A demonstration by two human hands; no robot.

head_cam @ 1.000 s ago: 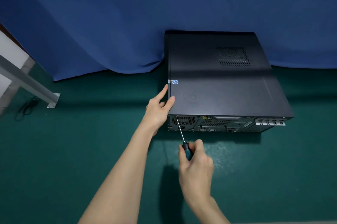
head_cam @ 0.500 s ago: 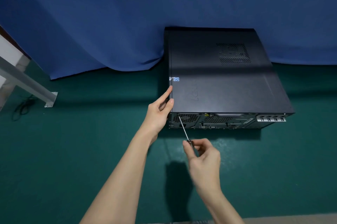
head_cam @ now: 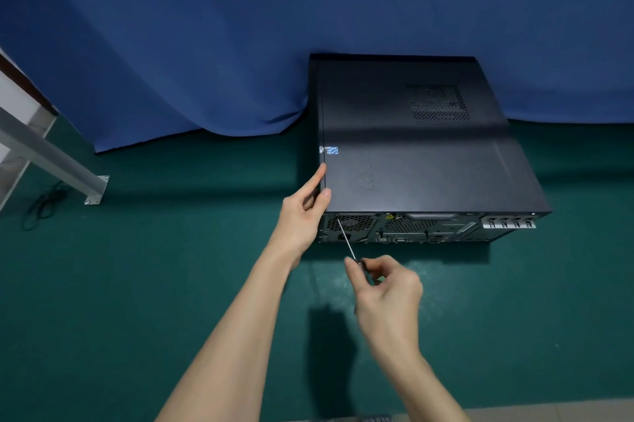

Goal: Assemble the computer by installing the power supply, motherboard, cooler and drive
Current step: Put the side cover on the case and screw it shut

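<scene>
Grip change on the screwdriver [head_cam: 346,239]: a second ago your right hand [head_cam: 387,291] wrapped the handle in a fuller hold. Now thumb and fingertips pinch it close to the shaft, and the hand has rolled over and slid to the right. The tip has not moved. It sits at the screw [head_cam: 337,215] in the upper left corner of the rear panel [head_cam: 411,231]. Reads as a re-grip between turns; whether the screw is going in or coming out cannot be told.

The computer case [head_cam: 429,154] lies flat on the green mat [head_cam: 154,284], far end against the blue cloth [head_cam: 206,44], top panel closed, position unchanged. The power supply [head_cam: 350,226] shows its grille and socket through the rear, so it looks seated. Motherboard, cooler and drive are hidden under the panel.

Your left hand [head_cam: 302,215] has shifted from lying over the near left corner to standing against it: forefinger straight along the left edge, thumb on the corner, nothing clasped. Judgement: it braces the case against the screwdriver's push. The right forearm comes in low from the near right, wrist bent toward the case.
</scene>
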